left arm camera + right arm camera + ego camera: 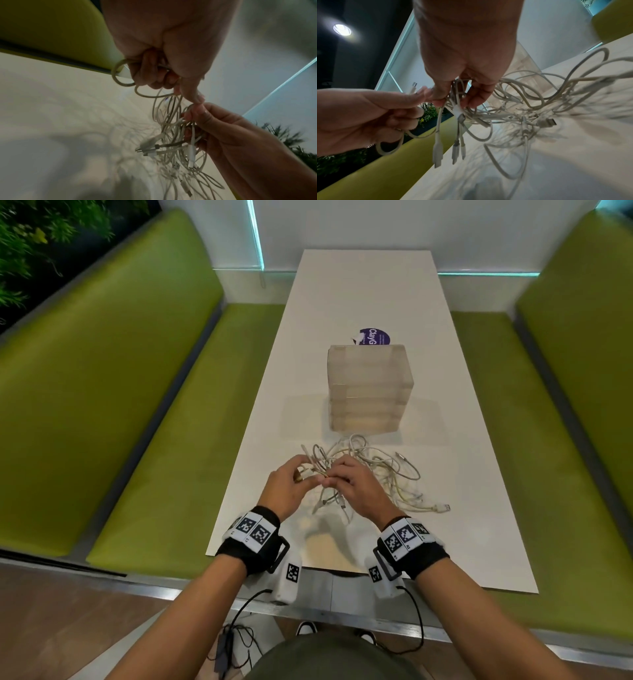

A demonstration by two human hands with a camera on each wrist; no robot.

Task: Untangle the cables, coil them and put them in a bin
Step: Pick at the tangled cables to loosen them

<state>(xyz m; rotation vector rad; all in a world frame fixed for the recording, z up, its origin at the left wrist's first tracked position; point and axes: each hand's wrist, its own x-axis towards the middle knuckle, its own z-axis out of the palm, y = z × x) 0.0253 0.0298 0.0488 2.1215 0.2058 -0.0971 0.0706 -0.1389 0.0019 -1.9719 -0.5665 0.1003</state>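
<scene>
A tangle of white cables (pixel 373 470) lies on the white table (pixel 479 508), partly lifted. My left hand (pixel 291 482) curls round a small coiled loop of cable (pixel 123 75) and its thumb meets my right hand. My right hand (pixel 349 482) pinches a bunch of cables (pixel 457 97) just above the table; several plug ends (pixel 450 152) dangle below it. More loops (pixel 556 83) trail away to the right. A stack of clear plastic bins (pixel 368 388) stands just beyond the tangle.
A purple round sticker (pixel 375 336) lies on the table behind the bins. Green bench seats (pixel 154 422) flank the table on both sides. A USB plug (pixel 445 507) lies at the tangle's right edge. Black wires hang from my wrist cameras below the table's near edge.
</scene>
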